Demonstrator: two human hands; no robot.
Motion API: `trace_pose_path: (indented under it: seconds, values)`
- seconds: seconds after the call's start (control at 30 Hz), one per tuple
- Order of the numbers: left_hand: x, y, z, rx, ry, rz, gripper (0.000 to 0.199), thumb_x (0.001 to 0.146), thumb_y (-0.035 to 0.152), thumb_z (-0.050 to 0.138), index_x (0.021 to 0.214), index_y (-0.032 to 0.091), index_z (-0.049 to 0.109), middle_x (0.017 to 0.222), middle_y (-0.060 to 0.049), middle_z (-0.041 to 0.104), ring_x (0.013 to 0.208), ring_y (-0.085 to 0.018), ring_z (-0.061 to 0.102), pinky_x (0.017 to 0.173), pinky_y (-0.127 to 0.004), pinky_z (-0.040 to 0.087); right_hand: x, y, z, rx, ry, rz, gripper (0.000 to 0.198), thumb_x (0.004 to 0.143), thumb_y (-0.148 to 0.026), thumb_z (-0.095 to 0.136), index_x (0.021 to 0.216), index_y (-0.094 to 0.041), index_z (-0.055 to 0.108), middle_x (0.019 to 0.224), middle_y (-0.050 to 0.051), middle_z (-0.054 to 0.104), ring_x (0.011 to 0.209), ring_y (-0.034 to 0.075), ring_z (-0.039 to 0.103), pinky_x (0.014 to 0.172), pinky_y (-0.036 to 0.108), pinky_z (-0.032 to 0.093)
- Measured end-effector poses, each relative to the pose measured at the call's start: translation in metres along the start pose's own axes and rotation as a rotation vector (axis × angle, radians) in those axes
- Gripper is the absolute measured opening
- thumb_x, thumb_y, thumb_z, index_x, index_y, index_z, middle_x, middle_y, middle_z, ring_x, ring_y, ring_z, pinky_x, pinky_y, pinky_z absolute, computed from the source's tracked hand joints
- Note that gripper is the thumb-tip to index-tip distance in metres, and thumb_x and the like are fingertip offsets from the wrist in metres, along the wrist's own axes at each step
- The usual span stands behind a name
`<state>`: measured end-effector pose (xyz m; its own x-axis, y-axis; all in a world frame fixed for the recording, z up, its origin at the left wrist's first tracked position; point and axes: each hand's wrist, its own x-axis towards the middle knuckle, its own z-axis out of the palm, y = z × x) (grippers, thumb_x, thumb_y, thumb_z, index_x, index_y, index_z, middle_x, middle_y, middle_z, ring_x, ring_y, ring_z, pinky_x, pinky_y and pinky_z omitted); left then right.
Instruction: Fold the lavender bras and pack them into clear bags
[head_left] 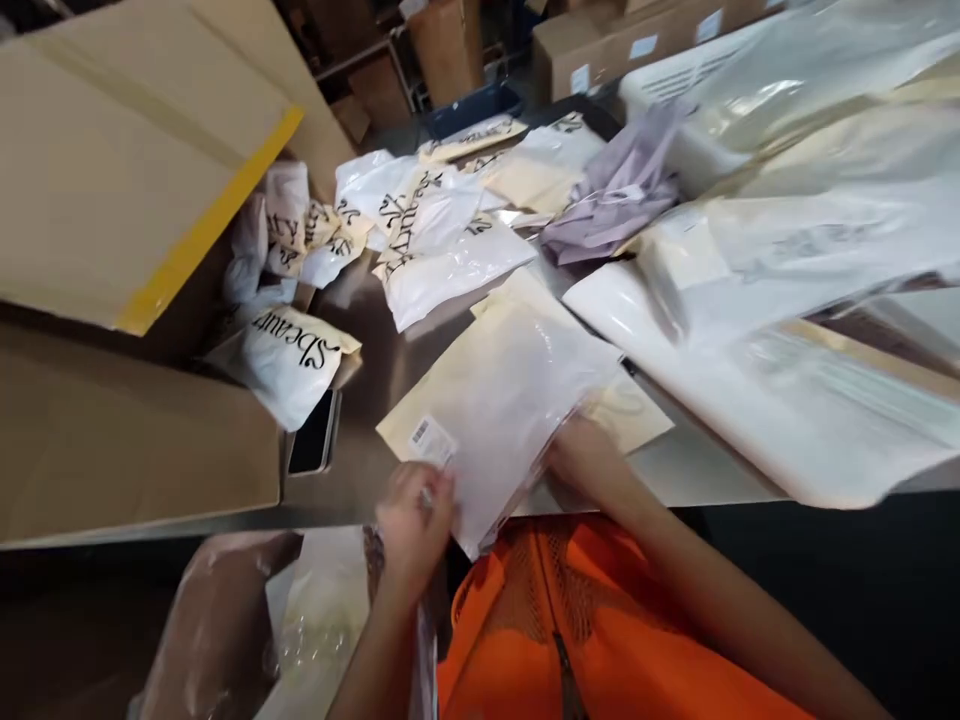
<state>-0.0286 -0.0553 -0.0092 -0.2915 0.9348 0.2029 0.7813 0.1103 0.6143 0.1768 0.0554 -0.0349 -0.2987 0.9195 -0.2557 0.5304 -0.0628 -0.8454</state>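
A whitish see-through plastic bag (517,390) lies slanted across the near edge of the metal table, with a white barcode label (433,440) near its left corner. My left hand (415,515) is closed, thumb and forefinger pinched at the bag's left edge just below the label. At the bag's right edge is my right hand (589,455), somewhat blurred. Its fingers are hidden by the bag, and I cannot tell whether they are under it or inside it. A cream packet (634,405) with faint lettering shows beyond the right hand.
On the left stands a large open cardboard box (135,430) with a yellow-taped flap. A phone (313,435) lies beside it, partly under a lettered packet (289,355). Farther back are several packets (457,265) and a mauve bundle (611,195). Large plastic bags (780,370) fill the right.
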Motion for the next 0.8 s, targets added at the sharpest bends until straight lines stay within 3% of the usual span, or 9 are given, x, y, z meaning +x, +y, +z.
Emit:
trace_pose_path:
  seconds: [0.03,0.1,0.17,0.23,0.33,0.43,0.5,0.67,0.8]
  values:
    - [-0.012,-0.011,-0.009,-0.042,-0.009,-0.183,0.041,0.088,0.047,0.053,0.055,0.022,0.051,0.060,-0.003,0.062,0.065,-0.019,0.061,0.066,-0.030,0.047,-0.008,0.006,-0.008,-0.075,0.000,0.002,0.015,0.081,-0.020,0.054,0.090,-0.016,0.066,0.118,0.018,0.065,0.111,0.037,0.057,0.102,0.052,0.037]
    - [-0.038,-0.029,-0.016,-0.284,-0.217,-0.521,0.050,0.085,0.060,0.052,0.054,0.021,0.053,0.050,-0.001,0.054,0.049,-0.015,0.052,0.051,-0.026,0.037,-0.026,0.016,-0.017,-0.204,-0.094,-0.025,0.021,0.089,-0.032,0.048,0.088,-0.017,0.064,0.098,0.015,0.068,0.091,0.031,0.062,0.084,0.045,0.044]
    - [-0.061,-0.036,-0.008,-0.596,-0.461,-0.728,0.054,0.077,0.070,0.054,0.062,0.018,0.059,0.054,-0.003,0.060,0.042,-0.013,0.050,0.043,-0.024,0.029,-0.046,0.021,-0.011,-0.209,-0.340,-0.072,0.034,0.093,-0.046,0.044,0.078,-0.020,0.061,0.076,0.007,0.066,0.070,0.022,0.060,0.064,0.033,0.042]
    - [-0.076,-0.033,0.009,-0.822,-0.537,-0.852,0.052,0.071,0.069,0.061,0.068,0.017,0.059,0.057,-0.003,0.063,0.037,-0.011,0.047,0.040,-0.022,0.023,-0.066,0.019,0.006,-0.118,-0.507,-0.100,0.041,0.092,-0.054,0.046,0.071,-0.021,0.057,0.066,0.002,0.062,0.060,0.017,0.055,0.054,0.028,0.036]
    - [-0.084,-0.021,0.028,-1.013,-0.404,-0.930,0.041,0.067,0.054,0.071,0.064,0.017,0.053,0.052,0.001,0.059,0.035,-0.007,0.042,0.038,-0.019,0.023,-0.081,0.008,0.037,-0.038,-0.393,-0.119,0.034,0.085,-0.055,0.059,0.083,-0.021,0.057,0.068,0.000,0.062,0.059,0.015,0.054,0.053,0.026,0.035]
    - [-0.083,-0.013,0.030,-1.108,-0.284,-0.958,0.033,0.065,0.042,0.073,0.060,0.017,0.051,0.047,0.004,0.053,0.036,-0.005,0.039,0.037,-0.017,0.024,-0.073,-0.002,0.052,0.009,-0.330,-0.152,0.021,0.083,-0.039,0.063,0.092,-0.020,0.062,0.066,-0.001,0.061,0.059,0.015,0.055,0.056,0.025,0.038]
    - [-0.082,-0.013,0.027,-1.162,-0.248,-0.988,0.029,0.064,0.037,0.072,0.059,0.017,0.051,0.046,0.005,0.052,0.036,-0.005,0.038,0.036,-0.016,0.022,-0.058,-0.006,0.052,0.050,-0.393,-0.215,0.012,0.081,-0.023,0.058,0.087,-0.020,0.068,0.067,-0.001,0.063,0.061,0.014,0.057,0.059,0.024,0.041]
    - [-0.085,-0.024,0.026,-1.325,-0.235,-0.997,0.031,0.063,0.034,0.067,0.051,0.020,0.043,0.039,0.006,0.044,0.033,-0.005,0.033,0.035,-0.018,0.019,-0.015,-0.012,0.046,0.044,-0.704,-0.480,0.028,0.080,-0.011,0.053,0.094,-0.022,0.074,0.085,-0.001,0.072,0.079,0.016,0.065,0.075,0.025,0.049]
    - [-0.088,-0.026,0.033,-1.344,-0.277,-0.979,0.036,0.058,0.034,0.067,0.045,0.020,0.037,0.035,0.005,0.038,0.031,-0.005,0.030,0.035,-0.020,0.017,0.005,-0.017,0.063,-0.253,-0.610,-0.643,0.013,0.086,-0.021,0.061,0.089,-0.019,0.074,0.097,0.003,0.072,0.098,0.022,0.064,0.088,0.031,0.049]
